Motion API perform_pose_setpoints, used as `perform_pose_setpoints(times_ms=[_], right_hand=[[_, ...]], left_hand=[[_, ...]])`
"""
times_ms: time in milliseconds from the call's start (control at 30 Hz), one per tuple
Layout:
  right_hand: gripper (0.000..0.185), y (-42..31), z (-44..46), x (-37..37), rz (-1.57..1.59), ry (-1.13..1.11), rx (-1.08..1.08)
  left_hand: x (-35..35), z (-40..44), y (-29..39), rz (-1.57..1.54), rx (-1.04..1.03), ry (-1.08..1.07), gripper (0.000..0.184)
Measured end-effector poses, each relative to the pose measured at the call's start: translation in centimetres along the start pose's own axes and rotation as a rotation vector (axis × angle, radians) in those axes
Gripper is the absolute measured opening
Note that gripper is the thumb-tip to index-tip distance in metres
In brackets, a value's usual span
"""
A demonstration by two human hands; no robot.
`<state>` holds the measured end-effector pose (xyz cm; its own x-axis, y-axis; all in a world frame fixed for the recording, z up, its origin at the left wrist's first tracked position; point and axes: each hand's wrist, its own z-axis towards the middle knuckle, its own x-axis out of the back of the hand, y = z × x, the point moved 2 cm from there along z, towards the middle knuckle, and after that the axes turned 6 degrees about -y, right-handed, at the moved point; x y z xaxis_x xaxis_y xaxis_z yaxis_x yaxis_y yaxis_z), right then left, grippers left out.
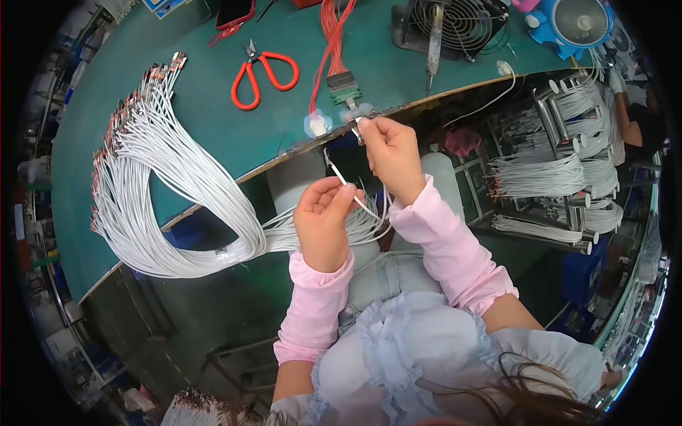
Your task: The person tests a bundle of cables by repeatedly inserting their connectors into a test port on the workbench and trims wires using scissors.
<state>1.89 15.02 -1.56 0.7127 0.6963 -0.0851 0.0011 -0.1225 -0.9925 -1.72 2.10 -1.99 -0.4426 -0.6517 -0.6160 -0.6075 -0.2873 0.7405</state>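
My left hand [325,216] pinches a white cable [344,179] near its dark-tipped end, just below the table edge. To its upper right, my right hand [391,153] holds a cable end with a small dark tip between thumb and forefinger, right at the edge. Beyond that hand lies a green connector board [344,86] with red wires [334,35] running up from it. A white connector [317,126] sits on the edge left of the board. The large bundle of white cables [206,163] curves across the left of the table and passes behind my left hand.
Orange-handled scissors [263,76] lie on the green table [206,92]. A soldering iron [434,42] rests before a black fan [462,25], with a blue fan [579,25] further right. White cables hang on a rack [550,167] at right. Another person's arm [626,117] shows beyond.
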Motion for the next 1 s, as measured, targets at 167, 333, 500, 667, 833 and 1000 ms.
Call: perform_pose_setpoints(times_ms=[167,333,500,667,833,1000], right_hand=[[0.027,-0.1,0.0,-0.4,0.022,0.01,-0.06],[0.018,-2.5,-0.4,1.5,-0.476,0.06,0.258],[0.012,-3.5,-2.0,0.5,-0.845,0.025,0.867],[0.015,-0.5,-0.5,0.9,-0.306,0.088,0.395],[0.021,-1.1,0.2,-0.5,-0.023,0.125,-0.025],[0.022,-0.8,0.4,0.0,-0.105,0.099,0.152]], left_hand=[[0.3,-0.4,0.4,0.0,-0.01,-0.02,0.015],[-0.6,-0.7,0.3,0.011,-0.005,-0.041,0.014],[-0.4,-0.8,0.1,0.076,-0.006,-0.05,0.013],[0.2,-0.4,-0.2,0.103,-0.09,0.0,0.013],[0.1,-0.4,-0.5,0.098,-0.042,-0.001,0.013],[0.3,0.4,-0.6,0.131,-0.074,-0.039,0.011]])
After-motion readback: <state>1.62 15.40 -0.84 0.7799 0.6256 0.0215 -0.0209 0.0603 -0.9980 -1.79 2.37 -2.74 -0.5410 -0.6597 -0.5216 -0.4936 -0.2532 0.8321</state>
